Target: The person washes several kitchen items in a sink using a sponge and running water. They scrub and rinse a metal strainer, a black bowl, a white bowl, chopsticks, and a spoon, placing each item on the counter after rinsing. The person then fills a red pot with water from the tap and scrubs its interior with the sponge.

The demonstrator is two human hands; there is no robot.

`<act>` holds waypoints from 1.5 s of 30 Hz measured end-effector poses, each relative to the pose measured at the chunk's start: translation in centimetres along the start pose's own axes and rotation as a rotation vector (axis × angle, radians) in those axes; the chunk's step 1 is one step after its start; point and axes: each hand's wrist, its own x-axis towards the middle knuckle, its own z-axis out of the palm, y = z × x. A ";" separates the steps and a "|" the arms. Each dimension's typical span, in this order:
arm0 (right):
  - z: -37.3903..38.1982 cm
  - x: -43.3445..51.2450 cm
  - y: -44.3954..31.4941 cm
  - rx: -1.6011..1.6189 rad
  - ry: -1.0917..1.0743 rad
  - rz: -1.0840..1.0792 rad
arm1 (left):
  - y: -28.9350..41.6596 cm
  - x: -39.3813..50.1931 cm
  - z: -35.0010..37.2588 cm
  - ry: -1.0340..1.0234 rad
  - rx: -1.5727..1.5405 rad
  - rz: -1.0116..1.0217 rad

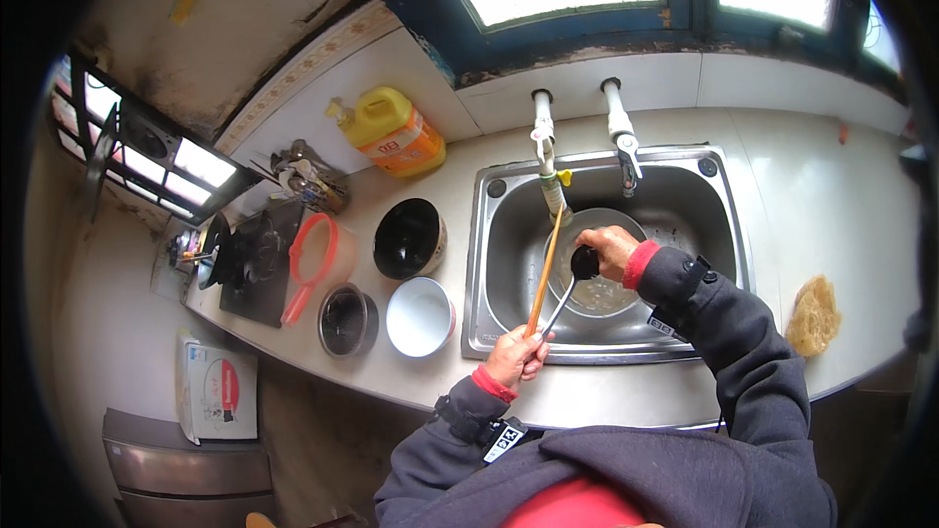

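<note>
My left hand (517, 357) grips a pair of wooden chopsticks (545, 279) together with the metal handle of a spoon (561, 304), near the front rim of the sink. The chopsticks point up toward the left tap. My right hand (611, 249) has its fingers on the spoon's dark, rounded head (585, 262); whether a cloth is tucked in the fingers is hidden. Both tools are held above a round metal basin (637, 222) standing in the stainless steel sink (506, 286). Cloudy water (598, 297) with pale bits lies in the basin.
Two taps (543, 136) (622, 136) rise behind the sink. Left of it stand a black bowl (407, 238), a white bowl (419, 317), a dark pot (346, 320), a red-rimmed strainer (323, 249) and a yellow detergent jug (396, 132). A tan scrubber (814, 315) lies right.
</note>
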 end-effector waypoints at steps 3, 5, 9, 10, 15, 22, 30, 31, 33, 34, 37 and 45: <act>-0.2 0.3 -0.1 0.279 -0.078 0.068 | 0.3 -0.1 0.1 0.011 -0.091 -0.007; -0.9 0.6 0.6 0.634 -0.245 0.242 | 0.7 -0.4 -0.3 0.034 -0.098 0.024; -0.9 1.1 2.7 0.474 -0.319 0.606 | 0.6 -1.3 -1.1 0.180 -0.059 0.050; -0.6 1.4 3.5 0.492 -0.373 0.701 | 0.6 -1.4 -1.4 0.188 -0.074 0.061; 2.7 2.0 8.8 0.459 -0.410 0.903 | 0.0 -1.8 -2.5 0.255 -0.132 0.109; 8.0 3.0 17.3 -0.303 -0.685 0.617 | 0.0 -1.1 -3.1 0.417 -0.120 0.130; 4.7 4.0 6.6 1.049 -0.367 0.808 | 0.0 0.9 -2.2 0.376 -0.207 0.088; 3.5 4.0 4.4 1.132 -0.363 0.715 | 0.0 1.2 -1.9 0.351 -0.225 0.081; 2.5 2.8 -0.1 1.124 -0.337 0.518 | 0.1 1.7 -1.3 0.308 -0.254 0.071; 2.5 2.2 -2.2 0.739 -0.297 0.316 | 0.1 2.0 -0.9 0.293 -0.301 0.068; 3.4 -0.4 -6.1 0.057 -0.184 -0.325 | 0.1 2.7 0.2 0.256 -0.382 0.097; 2.5 -2.7 -2.6 -0.574 -0.082 -0.313 | 0.1 2.9 2.0 0.169 -0.329 0.084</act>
